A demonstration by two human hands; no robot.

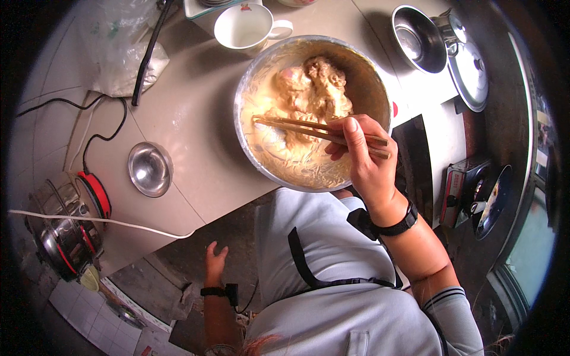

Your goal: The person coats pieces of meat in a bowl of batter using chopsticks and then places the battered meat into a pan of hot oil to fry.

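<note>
My right hand (363,147) grips a pair of wooden chopsticks (303,128) over a large metal bowl (367,84) at the counter's front edge. The tips of the chopsticks reach the yellowish batter (262,102) on the bowl's left side. Several batter-coated lumps, perhaps meat pieces (320,84), lie heaped toward the back of the bowl. Batter is smeared over much of the inner wall. Low beside my body, off the counter, my left hand (215,260) hangs with its fingers apart and nothing in it.
A white mug (244,26) stands behind the bowl. To the left are a small metal bowl (150,169), a plastic bag of white powder (129,66) and a corded electric appliance (71,222). At right sit a steel basin (418,40), a pot lid (470,75) and a portable stove (458,191).
</note>
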